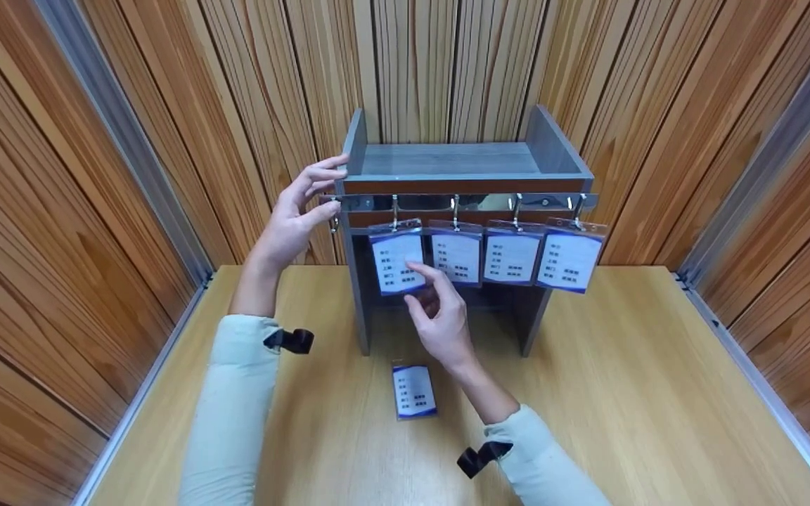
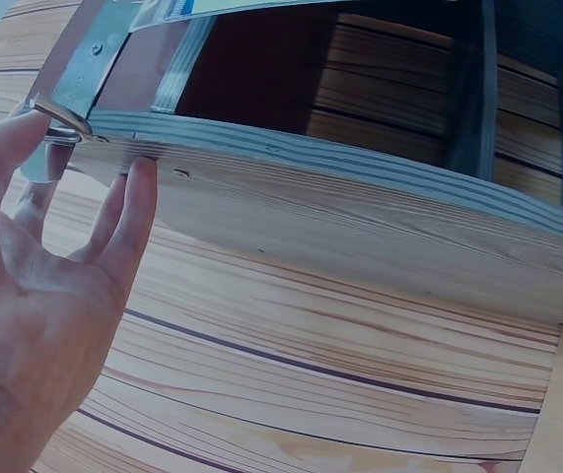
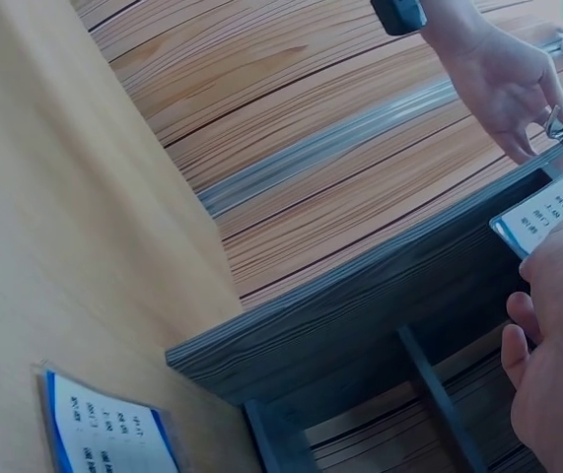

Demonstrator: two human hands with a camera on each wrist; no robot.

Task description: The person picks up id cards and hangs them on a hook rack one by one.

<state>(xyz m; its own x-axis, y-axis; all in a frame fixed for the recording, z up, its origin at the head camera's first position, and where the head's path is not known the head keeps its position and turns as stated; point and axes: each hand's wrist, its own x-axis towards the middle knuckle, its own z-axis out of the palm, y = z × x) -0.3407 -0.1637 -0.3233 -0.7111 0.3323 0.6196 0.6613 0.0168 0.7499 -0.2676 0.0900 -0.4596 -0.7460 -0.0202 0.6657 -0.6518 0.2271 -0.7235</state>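
- A right hand [image 1: 440,316] meets the leftmost hung badge [image 1: 392,251], index fingertip over its face, thumb at its lower edge; whether they pinch cannot be told.
- A left hand [image 1: 296,221] rests loosely extended fingers against the grey shelf [image 1: 451,161], thumb beside a bare end hook [image 1: 335,223].
- Three more badges [image 1: 510,256] hang right of the right fingertips; hanging appears the step in hand.
- Below those fingers lies a loose badge [image 1: 415,392], seemingly calling for a lift to the bare hook.
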